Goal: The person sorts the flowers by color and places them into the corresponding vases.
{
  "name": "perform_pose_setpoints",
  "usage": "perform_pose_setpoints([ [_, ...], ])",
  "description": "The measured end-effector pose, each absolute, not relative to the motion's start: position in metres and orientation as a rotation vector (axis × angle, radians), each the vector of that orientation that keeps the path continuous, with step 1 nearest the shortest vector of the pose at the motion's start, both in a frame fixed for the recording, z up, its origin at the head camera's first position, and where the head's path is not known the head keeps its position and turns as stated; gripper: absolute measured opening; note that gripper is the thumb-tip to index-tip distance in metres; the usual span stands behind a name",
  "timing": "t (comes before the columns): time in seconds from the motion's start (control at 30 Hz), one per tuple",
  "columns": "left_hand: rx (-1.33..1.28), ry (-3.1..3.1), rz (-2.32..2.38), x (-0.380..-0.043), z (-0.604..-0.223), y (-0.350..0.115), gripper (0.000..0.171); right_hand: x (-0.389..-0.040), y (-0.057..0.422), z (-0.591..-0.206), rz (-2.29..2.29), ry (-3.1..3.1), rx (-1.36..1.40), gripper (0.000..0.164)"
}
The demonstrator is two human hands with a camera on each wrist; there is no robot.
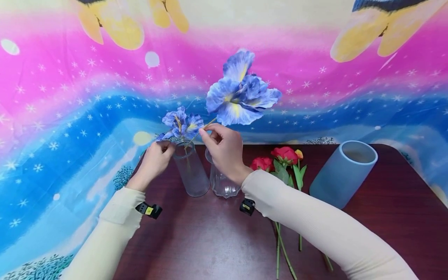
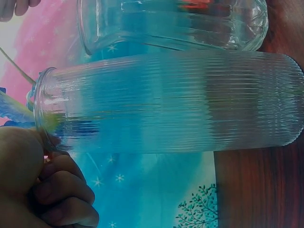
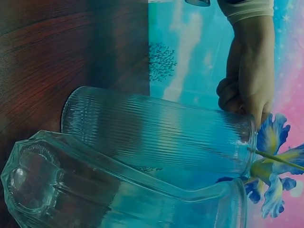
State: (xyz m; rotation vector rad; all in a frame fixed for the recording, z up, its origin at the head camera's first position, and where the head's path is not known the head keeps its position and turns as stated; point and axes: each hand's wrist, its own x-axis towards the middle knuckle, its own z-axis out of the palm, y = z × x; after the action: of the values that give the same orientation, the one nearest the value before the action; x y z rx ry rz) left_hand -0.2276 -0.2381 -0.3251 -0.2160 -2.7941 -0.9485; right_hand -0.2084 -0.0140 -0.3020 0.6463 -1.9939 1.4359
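Note:
My left hand pinches the rim of a tall ribbed glass vase, its other fingers curled beside the glass in the left wrist view. The vase stands upright on the table. My right hand pinches the thin stem of a large blue iris between thumb and fingertips. The bloom is up above the hand, and the stem slants down into the ribbed vase's mouth. Another blue iris shows right at the vase's rim, close to the left fingers. The right hand partly hides a clear fluted glass vase in the head view.
Right of the hands, red flowers and a small orange-yellow flower lie with green stems toward the front, partly under the right sleeve. A frosted blue vase stands further right. A patterned cloth hangs behind the dark table.

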Motion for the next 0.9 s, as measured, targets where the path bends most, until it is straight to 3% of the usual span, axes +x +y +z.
perform_pose_setpoints([
  [0.47, -0.187, -2.794, -0.956, -0.227, -0.325, -0.237, 0.040, -0.205, -0.027, -0.305, 1.137, -2.281, 0.538, 0.015],
  [0.77, -0.190, -2.781, -0.931, -0.228, -0.325, -0.237, 0.039, -0.203, -0.034, -0.316, 0.995, -2.350, 0.622, 0.019],
  [0.9, -0.203, -2.779, -0.933, -0.228, -0.326, -0.237, 0.040, -0.203, -0.036, -0.321, 0.948, -2.353, 0.613, 0.032],
])
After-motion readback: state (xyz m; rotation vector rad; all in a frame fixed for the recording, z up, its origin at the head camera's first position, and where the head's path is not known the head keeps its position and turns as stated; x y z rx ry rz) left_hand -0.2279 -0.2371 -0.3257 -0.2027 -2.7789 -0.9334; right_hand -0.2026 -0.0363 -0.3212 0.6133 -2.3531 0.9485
